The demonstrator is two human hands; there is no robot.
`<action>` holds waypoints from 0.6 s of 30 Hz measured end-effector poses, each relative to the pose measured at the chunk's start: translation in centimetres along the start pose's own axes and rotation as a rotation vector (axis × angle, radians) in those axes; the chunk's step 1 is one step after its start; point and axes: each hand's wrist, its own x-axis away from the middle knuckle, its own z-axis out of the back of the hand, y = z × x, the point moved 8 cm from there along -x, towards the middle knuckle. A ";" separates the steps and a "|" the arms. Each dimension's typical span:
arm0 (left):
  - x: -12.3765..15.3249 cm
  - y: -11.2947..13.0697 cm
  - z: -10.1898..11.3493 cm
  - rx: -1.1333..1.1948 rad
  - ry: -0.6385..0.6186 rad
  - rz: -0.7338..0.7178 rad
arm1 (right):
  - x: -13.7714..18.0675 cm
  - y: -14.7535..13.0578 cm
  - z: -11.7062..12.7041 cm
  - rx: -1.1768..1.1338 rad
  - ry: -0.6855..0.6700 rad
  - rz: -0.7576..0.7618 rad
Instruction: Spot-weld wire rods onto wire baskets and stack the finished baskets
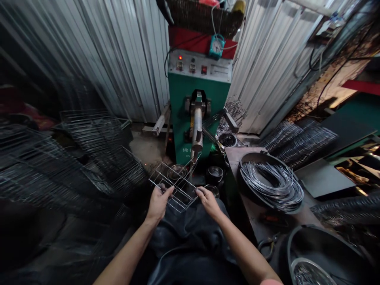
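Note:
Between both hands I hold a wire rack [180, 194], a small grid of thin metal rods, tilted above my lap. My left hand [159, 200] pinches its left side, thumb on top. At the right corner, the fingers and thumb of my right hand [207, 198] close on the rack's edge. Just beyond it stands a green machine [181, 118], a spot welder by its look, with a thick metal electrode arm [197, 130] reaching toward me. The rack's far edge lies near the arm's lower tip; whether they touch I cannot tell.
Stacked wire racks [101, 154] crowd the left side. On the right, a bench [252, 209] bears a round pan [242, 174] of bent wire rings [270, 186], pliers [268, 247] and a larger black basin [289, 245]. Bundled wire rings [299, 142] lie behind. Metal bowls [215, 172] sit below the machine.

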 end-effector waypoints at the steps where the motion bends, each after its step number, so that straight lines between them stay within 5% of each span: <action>1: -0.1 0.0 0.0 0.004 -0.001 0.000 | 0.0 -0.1 0.0 0.007 0.005 0.001; 14: -0.1 -1.3 0.8 0.015 0.029 0.056 | 0.3 0.4 -0.6 0.003 0.030 -0.057; 18: 1.4 -3.0 1.5 -0.003 -0.071 0.056 | 2.4 1.7 -0.5 -0.023 0.037 -0.104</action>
